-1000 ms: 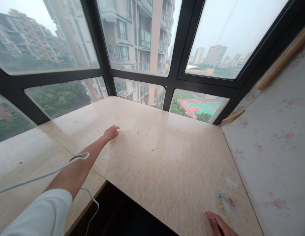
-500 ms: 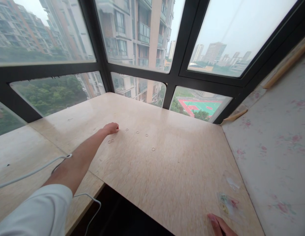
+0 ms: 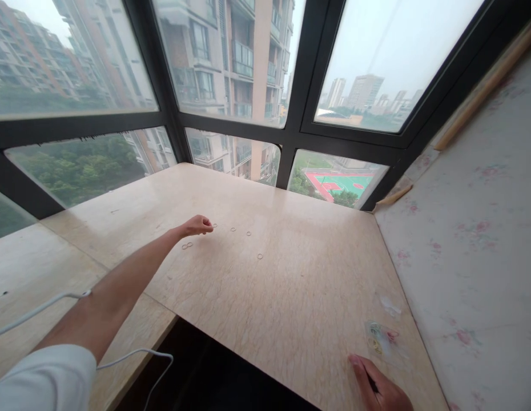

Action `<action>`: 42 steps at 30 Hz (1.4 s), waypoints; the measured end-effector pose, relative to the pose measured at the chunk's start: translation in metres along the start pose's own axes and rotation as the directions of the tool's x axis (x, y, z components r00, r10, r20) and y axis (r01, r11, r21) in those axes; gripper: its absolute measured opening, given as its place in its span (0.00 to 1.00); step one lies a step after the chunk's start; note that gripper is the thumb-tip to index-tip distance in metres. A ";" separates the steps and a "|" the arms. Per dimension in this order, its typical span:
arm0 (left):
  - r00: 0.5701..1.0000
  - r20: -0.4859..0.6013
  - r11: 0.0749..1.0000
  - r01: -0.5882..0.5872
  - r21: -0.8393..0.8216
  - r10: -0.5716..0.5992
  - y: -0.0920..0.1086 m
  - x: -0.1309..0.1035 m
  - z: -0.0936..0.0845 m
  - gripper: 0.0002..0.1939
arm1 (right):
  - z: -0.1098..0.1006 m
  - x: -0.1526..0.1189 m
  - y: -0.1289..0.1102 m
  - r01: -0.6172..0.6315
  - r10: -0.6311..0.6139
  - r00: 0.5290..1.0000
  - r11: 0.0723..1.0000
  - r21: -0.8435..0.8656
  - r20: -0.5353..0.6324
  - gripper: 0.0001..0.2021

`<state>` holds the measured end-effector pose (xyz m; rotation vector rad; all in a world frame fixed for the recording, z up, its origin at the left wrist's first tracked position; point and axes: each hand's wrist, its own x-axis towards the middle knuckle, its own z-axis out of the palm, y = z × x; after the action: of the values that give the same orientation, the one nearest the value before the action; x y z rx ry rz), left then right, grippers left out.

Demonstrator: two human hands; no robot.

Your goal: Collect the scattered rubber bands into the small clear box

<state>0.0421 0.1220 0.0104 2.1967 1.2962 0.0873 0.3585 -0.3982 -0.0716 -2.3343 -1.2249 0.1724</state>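
My left hand (image 3: 200, 225) reaches far across the stone-look tabletop, its thumb and fingers pinched together; whatever lies between the tips is too small to make out. Just beyond the fingertips is a thin ring (image 3: 214, 225), like a small rubber band. Spaced out to its right lie a second ring (image 3: 233, 229), a third ring (image 3: 249, 233) and, nearer me, another ring (image 3: 260, 256). Two rings (image 3: 187, 246) lie side by side below my left wrist. At the lower right my right hand (image 3: 379, 385) rests near the table edge, thumb and finger together, nothing visible in them.
A clear plastic bag (image 3: 387, 342) with coloured bands lies right of my right hand, with a clear scrap (image 3: 390, 306) behind it. A white cable (image 3: 43, 311) crosses by my left forearm. Windows and a flowered wall (image 3: 458, 274) border the table (image 3: 291, 319); a dark gap lies in front.
My left hand has shifted slightly right, closer to the nearest ring in the row. The view has turned a little, so table and rings appear further left. My right hand shows more fully.
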 end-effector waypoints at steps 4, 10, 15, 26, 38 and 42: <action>0.988 0.088 0.898 -0.077 -0.434 0.127 0.036 -0.008 0.013 0.09 | -0.003 -0.002 -0.014 0.042 -0.041 0.998 0.999 0.014 -0.054 0.28; 0.932 0.168 0.758 -0.146 -0.636 0.321 0.098 -0.018 0.054 0.10 | -0.004 -0.002 -0.022 0.073 -0.070 0.995 0.997 0.032 -0.071 0.26; 0.864 0.261 0.711 -0.147 -0.687 0.431 0.165 -0.030 0.098 0.15 | -0.003 -0.002 -0.023 0.081 -0.076 0.994 0.994 0.071 -0.077 0.22; 0.642 0.340 0.671 -0.382 -0.635 0.687 0.305 -0.088 0.220 0.10 | -0.010 -0.001 -0.028 0.055 -0.038 0.994 0.983 0.174 -0.098 0.19; 0.535 0.045 0.492 -0.739 -0.460 0.844 0.341 -0.111 0.256 0.09 | -0.014 -0.003 -0.027 0.030 -0.003 0.996 0.958 0.286 -0.095 0.19; 0.786 -0.196 0.648 -0.601 -0.468 0.587 0.315 -0.105 0.260 0.06 | -0.013 -0.003 -0.027 0.026 0.001 0.995 0.962 0.273 -0.096 0.19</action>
<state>0.3206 -0.1934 -0.0198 2.0400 0.4104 0.6469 0.3413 -0.3929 -0.0480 -2.0708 -1.0938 0.2102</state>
